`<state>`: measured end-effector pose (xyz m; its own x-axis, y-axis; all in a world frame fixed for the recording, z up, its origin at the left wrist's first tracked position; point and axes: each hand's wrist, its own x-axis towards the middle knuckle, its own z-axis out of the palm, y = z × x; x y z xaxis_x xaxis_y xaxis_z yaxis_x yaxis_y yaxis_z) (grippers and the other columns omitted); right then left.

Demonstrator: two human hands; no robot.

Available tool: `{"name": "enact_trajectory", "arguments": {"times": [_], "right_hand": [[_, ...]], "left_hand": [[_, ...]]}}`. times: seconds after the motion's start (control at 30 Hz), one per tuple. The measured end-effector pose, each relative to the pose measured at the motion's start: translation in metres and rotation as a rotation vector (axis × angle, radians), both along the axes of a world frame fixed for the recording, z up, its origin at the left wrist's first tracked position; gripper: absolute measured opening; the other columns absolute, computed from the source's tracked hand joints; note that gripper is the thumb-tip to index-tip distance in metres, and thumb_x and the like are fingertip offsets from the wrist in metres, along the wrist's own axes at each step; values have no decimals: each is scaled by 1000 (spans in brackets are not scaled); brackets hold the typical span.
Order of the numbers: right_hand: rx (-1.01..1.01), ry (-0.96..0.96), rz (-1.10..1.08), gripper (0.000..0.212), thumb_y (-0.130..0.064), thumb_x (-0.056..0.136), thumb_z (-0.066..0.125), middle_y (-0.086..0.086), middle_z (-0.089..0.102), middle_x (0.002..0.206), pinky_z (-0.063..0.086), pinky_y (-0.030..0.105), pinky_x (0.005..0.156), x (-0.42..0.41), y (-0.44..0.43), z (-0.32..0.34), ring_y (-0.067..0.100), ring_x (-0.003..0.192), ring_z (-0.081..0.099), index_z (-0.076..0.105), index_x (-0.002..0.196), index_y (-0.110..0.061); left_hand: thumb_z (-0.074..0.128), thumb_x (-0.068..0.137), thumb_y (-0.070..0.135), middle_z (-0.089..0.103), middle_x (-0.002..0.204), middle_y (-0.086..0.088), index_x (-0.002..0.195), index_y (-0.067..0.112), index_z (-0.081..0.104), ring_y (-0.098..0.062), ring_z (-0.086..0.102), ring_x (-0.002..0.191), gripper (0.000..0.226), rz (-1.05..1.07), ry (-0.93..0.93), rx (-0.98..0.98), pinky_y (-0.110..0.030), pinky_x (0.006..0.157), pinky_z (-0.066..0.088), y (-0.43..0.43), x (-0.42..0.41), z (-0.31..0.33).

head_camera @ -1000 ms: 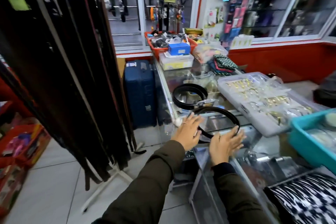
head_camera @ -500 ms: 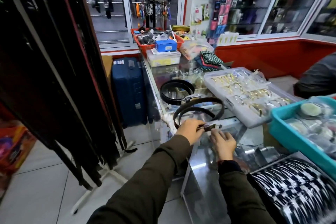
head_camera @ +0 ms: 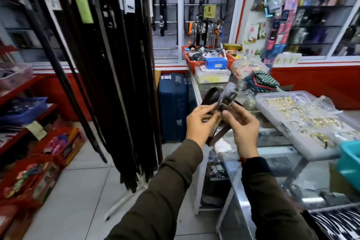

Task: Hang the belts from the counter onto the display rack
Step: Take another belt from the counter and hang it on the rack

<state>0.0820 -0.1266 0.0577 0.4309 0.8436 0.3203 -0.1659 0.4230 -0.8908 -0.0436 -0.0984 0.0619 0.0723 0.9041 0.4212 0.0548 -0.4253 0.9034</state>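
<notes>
Both hands are raised over the left edge of the glass desk [head_camera: 276,154], holding one dark belt [head_camera: 211,94] between them. Left hand [head_camera: 200,124] pinches the strap with fingers closed near the buckle [head_camera: 230,94]; right hand [head_camera: 243,124] grips the same belt just beside it, thumb and fingers closed. The strap's tail hangs below the hands, off the desk. Well apart to the left stands the display rack [head_camera: 120,76], crowded with hanging belts. A clear tray of rings [head_camera: 303,122] sits toward the desk's right side.

Two hands [head_camera: 202,124] [head_camera: 243,128], one belt [head_camera: 224,101], one blue suitcase [head_camera: 172,107], one red basket [head_camera: 191,60]
</notes>
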Motion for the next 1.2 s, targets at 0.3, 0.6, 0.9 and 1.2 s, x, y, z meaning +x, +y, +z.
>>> {"name": "enact_trajectory", "arguments": {"times": [0.3,0.6,0.9,1.2], "right_hand": [[113,-123,245,36,-7,82,77,5,77,111,58,28,90,-77,44,53,18,106,73,72,117,-13],[127,-124,498,23,-11,85,74,1,80,102,59,26,84,-158,66,82,15,102,74,78,106,-21],[266,-69,584,23,-9,87,73,11,79,102,61,29,81,-245,89,187,19,97,75,75,110,-5],[302,-60,697,29,-2,84,74,19,74,101,57,16,58,-317,96,274,8,72,70,72,111,5]], "left_hand": [[75,87,9,77,104,-1,118,9,74,1,71,94,31,174,-62,19,-18,86,57,17,-95,46],[76,87,15,78,107,-6,111,20,76,-22,74,103,25,344,-219,118,-45,94,59,35,-168,104],[77,85,12,79,102,-13,106,11,77,-20,75,97,21,429,-343,212,-41,88,61,28,-240,175],[76,86,16,76,108,-16,113,3,75,-30,73,106,30,640,-362,320,-43,92,60,25,-298,247]]}}
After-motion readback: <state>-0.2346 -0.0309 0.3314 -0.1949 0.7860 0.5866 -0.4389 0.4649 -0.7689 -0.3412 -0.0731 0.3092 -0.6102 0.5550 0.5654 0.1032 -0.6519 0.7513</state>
